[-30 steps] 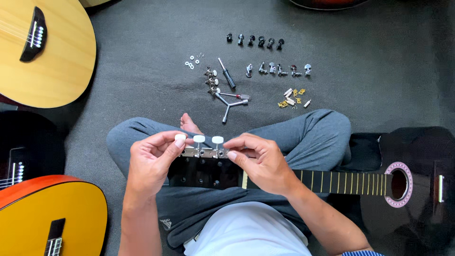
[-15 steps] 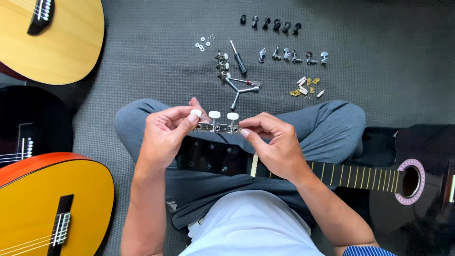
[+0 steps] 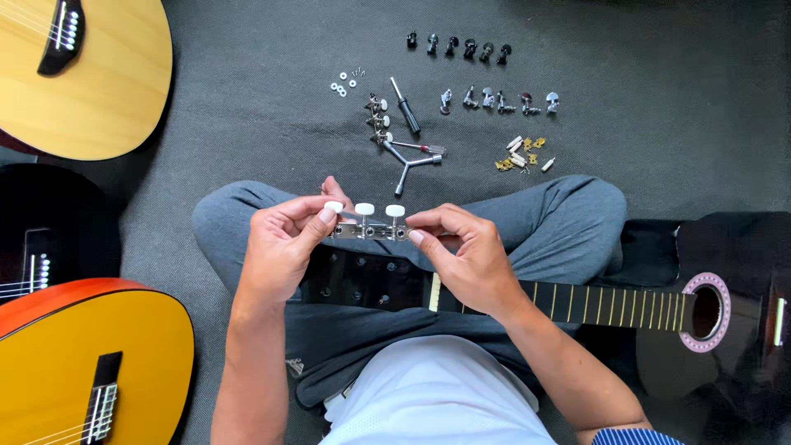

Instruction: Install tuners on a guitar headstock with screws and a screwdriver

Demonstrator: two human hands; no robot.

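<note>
Head view, looking down on a person sitting cross-legged on grey carpet. The left hand (image 3: 280, 247) pinches the left end of a three-on-a-plate tuning machine strip (image 3: 367, 229), fingertips closed near its first white knob. The strip sits level just above the headstock (image 3: 362, 280) of the black guitar (image 3: 709, 321) lying across the lap. The right hand (image 3: 465, 251) grips the strip's right end between thumb and forefinger, wrist bent inward. To my eye, keeping the plate level and its posts lined with the headstock holes matters most here. Both forearms angle in from below.
</note>
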